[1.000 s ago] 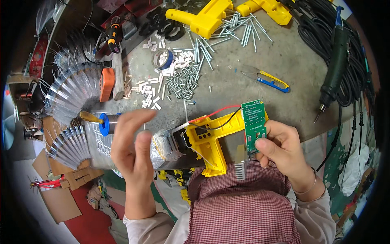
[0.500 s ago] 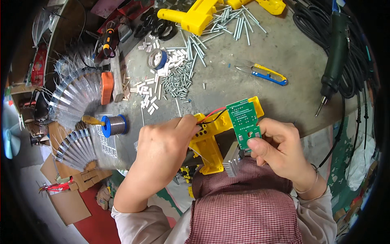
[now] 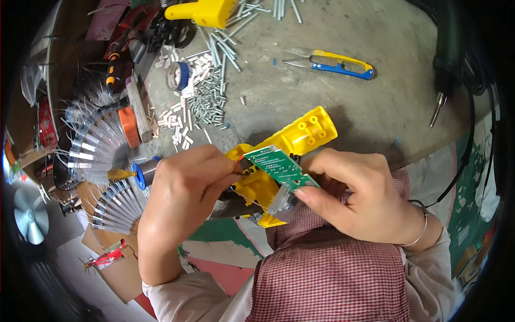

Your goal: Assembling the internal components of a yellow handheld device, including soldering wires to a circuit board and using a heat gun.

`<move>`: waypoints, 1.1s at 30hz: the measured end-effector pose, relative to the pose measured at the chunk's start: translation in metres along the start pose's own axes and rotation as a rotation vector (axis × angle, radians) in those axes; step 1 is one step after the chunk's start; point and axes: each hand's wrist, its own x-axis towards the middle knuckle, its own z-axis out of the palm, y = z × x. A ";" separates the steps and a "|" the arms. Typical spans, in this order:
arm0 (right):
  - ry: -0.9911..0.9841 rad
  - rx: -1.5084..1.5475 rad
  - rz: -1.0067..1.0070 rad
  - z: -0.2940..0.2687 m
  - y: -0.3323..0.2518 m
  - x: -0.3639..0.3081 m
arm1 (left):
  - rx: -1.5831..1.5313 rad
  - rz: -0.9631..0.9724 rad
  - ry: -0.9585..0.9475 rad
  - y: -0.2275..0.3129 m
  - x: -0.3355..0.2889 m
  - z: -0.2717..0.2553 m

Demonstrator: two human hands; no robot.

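Note:
My right hand [image 3: 357, 196] grips the green circuit board [image 3: 274, 165] by its near end, thumb on top and fingers underneath. A finned metal heat sink [image 3: 281, 203] hangs below the board. Under it lies an open yellow plastic tool housing [image 3: 306, 133], at the table's near edge, its handle part pointing toward me. My left hand [image 3: 190, 180] is closed at the housing's left end, fingertips pinched around the wires beside the board's far left corner. A bit of red wire shows there; the fingertips themselves are partly hidden.
Beyond the housing lie thread snips [image 3: 343, 64], a pile of screws [image 3: 208, 102], white sleeves, long bolts [image 3: 225, 51] and another yellow housing [image 3: 206, 12]. A blue solder spool [image 3: 144, 174] stands left, near fanned metal strips [image 3: 94, 147]. A dark electric screwdriver [image 3: 448, 59] hangs at right.
The view has shifted. The circuit board has tilted and come lower over the housing with my right hand, the heat sink turning with it. My left hand stays at the housing's left end.

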 end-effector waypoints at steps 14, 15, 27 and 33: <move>0.039 0.025 -0.153 0.017 0.015 -0.003 | 0.292 0.071 -0.163 0.006 0.011 -0.007; 0.017 0.024 -0.151 0.016 0.016 -0.003 | 0.308 0.052 -0.185 0.007 0.012 -0.007; -0.036 0.064 -0.092 0.013 0.016 -0.004 | 0.333 -0.095 -0.307 0.011 0.020 -0.010; -0.042 0.064 -0.092 0.013 0.017 -0.004 | 0.294 -0.065 -0.256 0.005 0.015 -0.007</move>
